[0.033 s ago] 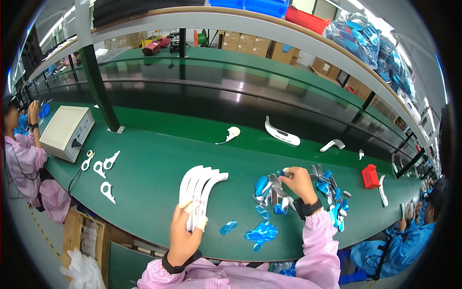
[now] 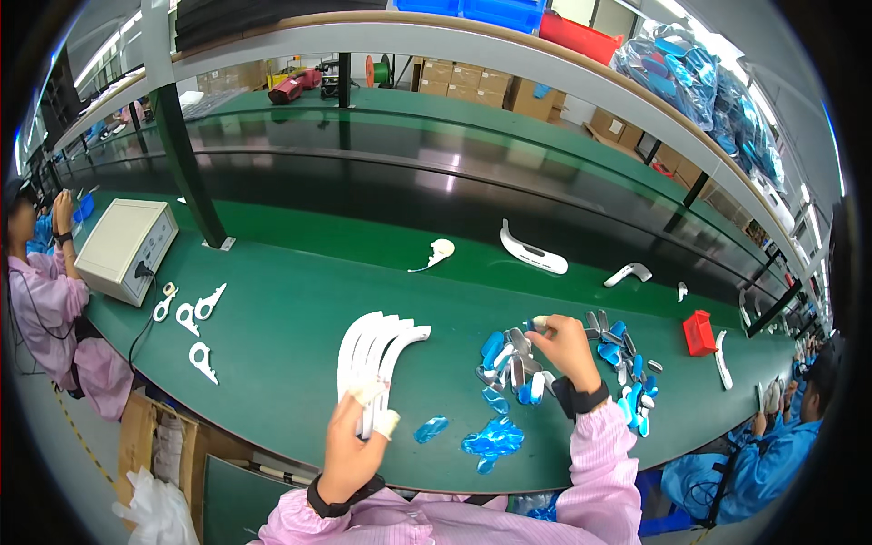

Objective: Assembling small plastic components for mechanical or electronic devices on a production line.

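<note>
While the left hand (image 2: 350, 445) grips curved white parts (image 2: 377, 345), the right hand (image 2: 565, 350) pinches a blue-wrapped piece (image 2: 536, 322) over the green bench (image 2: 282, 354).

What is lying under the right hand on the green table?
Under the right hand lies a heap of small blue and grey pieces on the green table. The pieces directly beneath the palm are covered.

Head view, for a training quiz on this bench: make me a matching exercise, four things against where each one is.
Things:
1. curved white parts
2. blue-wrapped pieces
3. red bin
4. beige box unit

Places:
A. on the green bench at the far left, beside the shelf post
B. fanned out in the left hand
C. piled under the fingertips of the right hand
D. on the bench to the right of the pile

Pairs: 1-B, 2-C, 3-D, 4-A
</note>
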`<state>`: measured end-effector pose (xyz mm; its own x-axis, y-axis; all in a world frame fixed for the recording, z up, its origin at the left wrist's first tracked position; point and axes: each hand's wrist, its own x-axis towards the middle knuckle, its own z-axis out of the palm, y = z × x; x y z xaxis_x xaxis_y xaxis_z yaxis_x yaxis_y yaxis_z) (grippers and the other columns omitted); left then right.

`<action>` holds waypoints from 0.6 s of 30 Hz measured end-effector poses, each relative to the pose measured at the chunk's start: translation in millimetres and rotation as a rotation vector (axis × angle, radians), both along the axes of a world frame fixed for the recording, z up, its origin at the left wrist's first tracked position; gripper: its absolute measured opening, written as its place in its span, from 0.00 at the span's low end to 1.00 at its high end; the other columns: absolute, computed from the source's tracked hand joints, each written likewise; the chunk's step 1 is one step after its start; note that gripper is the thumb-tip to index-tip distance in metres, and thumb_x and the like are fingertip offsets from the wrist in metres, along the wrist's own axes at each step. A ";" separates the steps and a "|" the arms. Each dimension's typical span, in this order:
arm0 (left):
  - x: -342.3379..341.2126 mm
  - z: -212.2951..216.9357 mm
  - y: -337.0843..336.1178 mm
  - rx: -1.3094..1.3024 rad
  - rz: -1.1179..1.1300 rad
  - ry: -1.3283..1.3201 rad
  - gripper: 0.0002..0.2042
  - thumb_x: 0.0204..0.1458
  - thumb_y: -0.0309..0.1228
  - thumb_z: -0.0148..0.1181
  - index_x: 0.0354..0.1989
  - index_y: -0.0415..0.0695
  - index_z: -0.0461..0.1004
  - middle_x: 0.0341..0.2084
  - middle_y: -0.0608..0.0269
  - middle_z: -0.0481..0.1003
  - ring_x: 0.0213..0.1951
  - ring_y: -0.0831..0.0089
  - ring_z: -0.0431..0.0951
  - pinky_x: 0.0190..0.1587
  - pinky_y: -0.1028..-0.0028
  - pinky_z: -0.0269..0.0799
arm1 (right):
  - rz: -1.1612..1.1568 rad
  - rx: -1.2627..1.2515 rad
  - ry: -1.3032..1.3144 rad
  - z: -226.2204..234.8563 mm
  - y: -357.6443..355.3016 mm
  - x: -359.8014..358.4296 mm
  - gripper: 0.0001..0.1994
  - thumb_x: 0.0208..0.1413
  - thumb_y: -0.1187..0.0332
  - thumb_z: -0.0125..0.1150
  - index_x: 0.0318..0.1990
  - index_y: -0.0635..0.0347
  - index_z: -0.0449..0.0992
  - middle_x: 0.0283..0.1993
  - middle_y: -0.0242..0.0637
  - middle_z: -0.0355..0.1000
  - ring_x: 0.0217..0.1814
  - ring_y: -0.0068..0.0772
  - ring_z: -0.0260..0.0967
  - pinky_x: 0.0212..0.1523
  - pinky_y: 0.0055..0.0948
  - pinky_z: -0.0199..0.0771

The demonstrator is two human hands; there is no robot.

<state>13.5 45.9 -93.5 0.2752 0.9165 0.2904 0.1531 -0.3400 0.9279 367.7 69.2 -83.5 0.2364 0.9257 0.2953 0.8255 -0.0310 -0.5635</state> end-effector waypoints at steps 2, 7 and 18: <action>11.4 -2.3 -9.6 -0.219 -0.184 -0.121 0.26 0.51 0.24 0.59 0.61 0.40 0.62 0.58 0.55 0.66 0.54 0.65 0.71 0.53 0.67 0.65 | 0.152 0.029 0.495 5.1 -15.8 -39.1 0.11 0.48 0.69 0.66 0.38 0.66 0.79 0.24 0.39 0.75 0.20 0.28 0.68 0.22 0.28 0.65; 39.2 -9.1 -23.4 -0.269 -0.442 -0.152 0.33 0.55 0.21 0.53 0.68 0.40 0.46 0.64 0.51 0.57 0.59 0.63 0.67 0.56 0.68 0.64 | 0.426 -0.010 0.353 26.8 -69.4 -138.5 0.06 0.50 0.74 0.64 0.36 0.65 0.79 0.28 0.36 0.76 0.28 0.27 0.72 0.29 0.24 0.69; 23.9 3.3 -27.6 -0.126 -0.506 -0.062 0.24 0.53 0.20 0.54 0.61 0.37 0.62 0.57 0.51 0.64 0.52 0.61 0.72 0.52 0.69 0.68 | 0.427 0.008 0.657 14.7 -88.9 -157.1 0.05 0.48 0.78 0.66 0.29 0.67 0.74 0.23 0.32 0.69 0.21 0.17 0.64 0.22 0.19 0.60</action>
<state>37.4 18.3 -90.2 0.6781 0.7025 0.2160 -0.0577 -0.2421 0.9685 210.6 -19.7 -68.8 -0.0111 0.9743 0.2249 0.2620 0.2199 -0.9397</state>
